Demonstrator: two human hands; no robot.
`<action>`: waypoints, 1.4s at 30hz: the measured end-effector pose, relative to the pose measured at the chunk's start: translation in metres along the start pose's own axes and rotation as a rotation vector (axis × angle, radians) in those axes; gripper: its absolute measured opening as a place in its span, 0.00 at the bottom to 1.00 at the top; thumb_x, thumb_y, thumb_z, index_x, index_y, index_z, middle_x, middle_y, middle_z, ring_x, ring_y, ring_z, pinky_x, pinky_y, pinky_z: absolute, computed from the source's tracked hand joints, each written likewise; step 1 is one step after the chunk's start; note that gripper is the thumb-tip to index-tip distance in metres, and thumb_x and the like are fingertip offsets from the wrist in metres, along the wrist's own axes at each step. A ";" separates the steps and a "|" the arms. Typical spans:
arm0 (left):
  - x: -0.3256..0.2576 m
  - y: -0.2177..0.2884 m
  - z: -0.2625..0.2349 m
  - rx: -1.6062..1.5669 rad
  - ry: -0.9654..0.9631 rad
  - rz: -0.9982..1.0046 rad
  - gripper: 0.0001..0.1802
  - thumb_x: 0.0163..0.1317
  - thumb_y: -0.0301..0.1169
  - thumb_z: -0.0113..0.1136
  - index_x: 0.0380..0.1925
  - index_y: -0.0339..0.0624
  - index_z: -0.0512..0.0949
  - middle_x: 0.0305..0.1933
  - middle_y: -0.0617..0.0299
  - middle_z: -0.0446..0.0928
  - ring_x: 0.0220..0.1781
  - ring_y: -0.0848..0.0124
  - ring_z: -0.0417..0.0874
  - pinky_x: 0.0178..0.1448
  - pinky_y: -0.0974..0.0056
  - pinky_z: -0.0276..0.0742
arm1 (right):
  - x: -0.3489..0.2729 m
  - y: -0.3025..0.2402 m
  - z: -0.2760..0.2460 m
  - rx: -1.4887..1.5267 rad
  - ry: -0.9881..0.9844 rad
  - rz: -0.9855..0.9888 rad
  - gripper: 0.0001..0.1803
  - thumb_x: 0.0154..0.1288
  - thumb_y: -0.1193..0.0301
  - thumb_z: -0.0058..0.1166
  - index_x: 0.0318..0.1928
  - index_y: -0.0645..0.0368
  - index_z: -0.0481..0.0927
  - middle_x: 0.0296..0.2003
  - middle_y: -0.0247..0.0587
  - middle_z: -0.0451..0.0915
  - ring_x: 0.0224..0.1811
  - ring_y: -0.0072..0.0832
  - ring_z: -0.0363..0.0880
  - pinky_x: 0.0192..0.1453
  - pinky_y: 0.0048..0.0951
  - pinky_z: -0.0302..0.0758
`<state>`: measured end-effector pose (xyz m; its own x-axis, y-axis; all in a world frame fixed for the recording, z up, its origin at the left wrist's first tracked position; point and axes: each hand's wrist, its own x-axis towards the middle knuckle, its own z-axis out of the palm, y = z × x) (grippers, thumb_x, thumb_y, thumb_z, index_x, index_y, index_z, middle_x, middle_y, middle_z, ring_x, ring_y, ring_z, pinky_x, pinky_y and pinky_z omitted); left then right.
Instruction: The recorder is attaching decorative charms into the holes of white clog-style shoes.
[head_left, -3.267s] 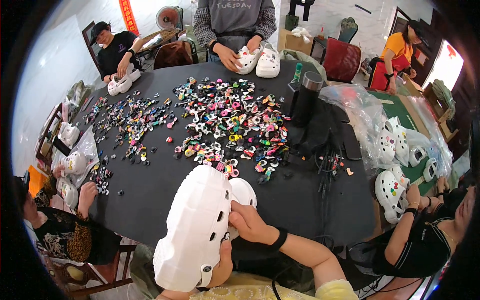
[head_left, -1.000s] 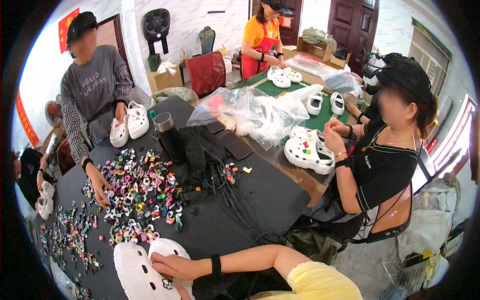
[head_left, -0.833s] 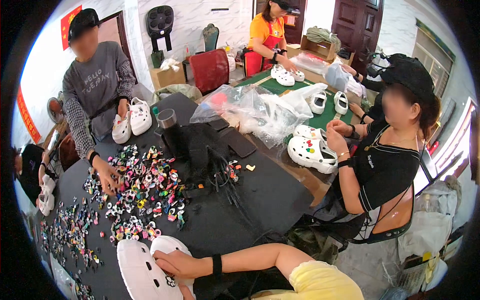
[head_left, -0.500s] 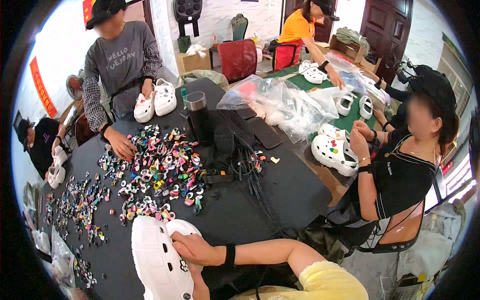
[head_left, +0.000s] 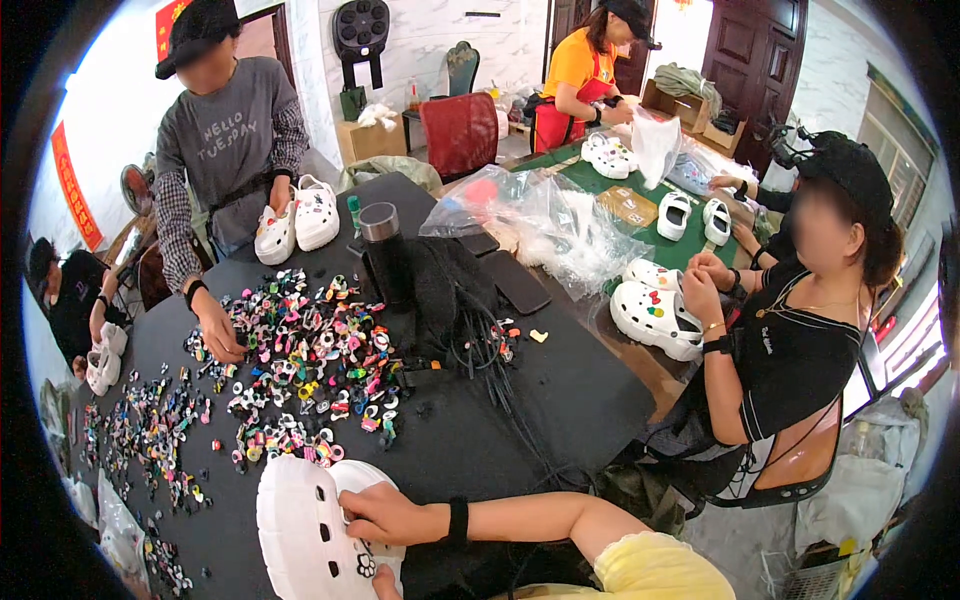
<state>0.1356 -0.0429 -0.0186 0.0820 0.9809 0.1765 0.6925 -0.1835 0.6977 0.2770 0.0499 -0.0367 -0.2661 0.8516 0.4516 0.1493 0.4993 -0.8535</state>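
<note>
Right hand lies flat across a white clog, fingers spread over the upper and pressing on it, black band at the wrist. Left hand only shows as fingertips at the lower edge, under the clog's near end by a small black-and-white charm; cannot tell whether it grips or just props. The clog sits at the near edge of the black worktop, toe pointing away, vent holes in a row along its left side.

Just beyond the toe: a dense scatter of small coloured charms, spreading left in a thinner trail. Further in, a dark tumbler upright beside a heap of black cloth and cords. Clear plastic bags behind that.

Across the worktop a person in a grey top holds a pair of white clogs with one hand, the other hand down among the charms. To the right a seated person in black handles a decorated white clog. At the far green table, a person in orange with more white clogs.
</note>
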 end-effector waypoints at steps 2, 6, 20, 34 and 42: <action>-0.007 0.006 -0.007 -0.007 0.018 -0.028 0.16 0.57 0.27 0.54 0.45 0.30 0.72 0.48 0.48 0.74 0.46 0.56 0.71 0.54 0.59 0.65 | -0.001 0.001 0.004 -0.115 0.025 -0.061 0.12 0.59 0.63 0.45 0.35 0.59 0.66 0.18 0.52 0.71 0.25 0.50 0.72 0.28 0.45 0.66; -0.015 -0.001 -0.015 -0.364 0.006 -0.079 0.15 0.57 0.28 0.54 0.42 0.30 0.73 0.46 0.53 0.75 0.46 0.61 0.70 0.54 0.62 0.64 | 0.001 -0.007 0.012 -0.101 0.079 -0.113 0.12 0.59 0.63 0.45 0.30 0.59 0.68 0.18 0.51 0.71 0.24 0.49 0.72 0.28 0.44 0.67; 0.038 0.011 -0.051 -0.808 0.255 -0.326 0.12 0.47 0.23 0.57 0.35 0.34 0.76 0.32 0.63 0.75 0.33 0.71 0.73 0.38 0.67 0.69 | 0.073 -0.043 0.026 -0.266 -0.055 0.023 0.16 0.65 0.54 0.40 0.35 0.54 0.68 0.17 0.47 0.72 0.20 0.45 0.73 0.23 0.41 0.66; 0.057 -0.032 -0.086 -1.240 0.382 -0.310 0.15 0.60 0.31 0.52 0.41 0.30 0.72 0.39 0.60 0.75 0.36 0.77 0.75 0.39 0.71 0.71 | 0.067 -0.056 0.045 -0.106 -0.212 0.139 0.17 0.60 0.56 0.52 0.33 0.59 0.73 0.19 0.38 0.75 0.20 0.26 0.74 0.27 0.25 0.69; 0.013 -0.001 -0.058 -1.115 0.397 -0.264 0.20 0.60 0.27 0.53 0.52 0.28 0.66 0.53 0.57 0.69 0.52 0.73 0.70 0.56 0.69 0.64 | 0.055 -0.073 0.050 -0.199 -0.270 0.288 0.31 0.53 0.42 0.52 0.25 0.64 0.71 0.17 0.44 0.74 0.20 0.37 0.75 0.25 0.33 0.69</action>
<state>0.0945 -0.0335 0.0238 -0.3293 0.9442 0.0029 -0.3588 -0.1279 0.9246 0.2044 0.0521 0.0372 -0.4222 0.9014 0.0959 0.4273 0.2912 -0.8559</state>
